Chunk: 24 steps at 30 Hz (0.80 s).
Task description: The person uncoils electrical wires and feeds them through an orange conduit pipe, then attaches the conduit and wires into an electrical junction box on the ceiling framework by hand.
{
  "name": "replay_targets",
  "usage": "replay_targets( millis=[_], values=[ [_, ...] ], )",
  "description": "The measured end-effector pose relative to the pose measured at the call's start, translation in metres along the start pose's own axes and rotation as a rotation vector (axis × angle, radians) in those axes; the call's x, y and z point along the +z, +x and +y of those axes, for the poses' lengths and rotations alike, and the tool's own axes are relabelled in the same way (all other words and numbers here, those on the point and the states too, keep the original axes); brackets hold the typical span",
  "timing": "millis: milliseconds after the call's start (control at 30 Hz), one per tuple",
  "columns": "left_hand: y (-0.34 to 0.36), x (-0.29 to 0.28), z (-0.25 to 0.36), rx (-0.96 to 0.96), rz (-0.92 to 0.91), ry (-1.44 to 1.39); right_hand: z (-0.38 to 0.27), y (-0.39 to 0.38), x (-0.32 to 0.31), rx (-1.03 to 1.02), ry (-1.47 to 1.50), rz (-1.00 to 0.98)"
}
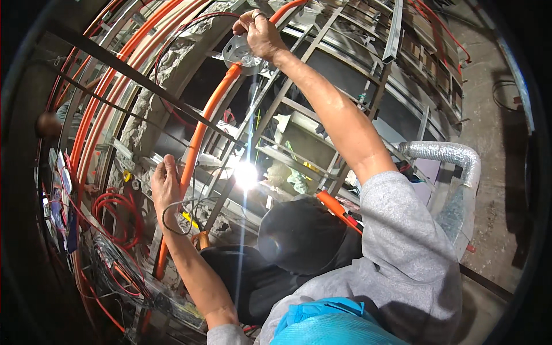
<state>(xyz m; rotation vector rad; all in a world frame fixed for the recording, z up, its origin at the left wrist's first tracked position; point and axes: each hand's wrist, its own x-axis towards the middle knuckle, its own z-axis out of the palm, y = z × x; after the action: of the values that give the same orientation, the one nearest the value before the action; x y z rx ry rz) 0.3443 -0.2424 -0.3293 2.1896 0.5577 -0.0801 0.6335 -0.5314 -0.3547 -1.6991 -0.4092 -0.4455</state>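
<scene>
An orange flexible conduit (201,129) climbs from the lower left to a round metal junction box (241,54). My right hand (263,37) is raised beside this box, its fingers curled together on a thin dark wire (198,20) that arcs away to the left. Lower down, my left hand (164,187) is at the left side of the conduit, fingers drawn together and pointing up. What they grip is hidden. A thin dark wire loop (178,217) hangs around the left wrist.
A glaring light (245,174) shines among metal framing (282,95). Several orange pipes (112,86) run at the upper left, above a coiled red hose (118,215). A silver flexible duct (451,154) bends at the right. An orange-red handled tool (339,211) sits below the framing.
</scene>
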Motion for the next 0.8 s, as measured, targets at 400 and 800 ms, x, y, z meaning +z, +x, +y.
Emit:
replay_targets(
  millis=[400,800],
  values=[
    [0.007,0.008,-0.018,0.115,0.060,-0.056,-0.005,-0.002,-0.005,-0.010,-0.042,-0.025],
    [0.003,0.005,-0.004,0.105,0.023,-0.044,-0.022,-0.005,-0.006,0.118,0.006,-0.064]
  ],
)
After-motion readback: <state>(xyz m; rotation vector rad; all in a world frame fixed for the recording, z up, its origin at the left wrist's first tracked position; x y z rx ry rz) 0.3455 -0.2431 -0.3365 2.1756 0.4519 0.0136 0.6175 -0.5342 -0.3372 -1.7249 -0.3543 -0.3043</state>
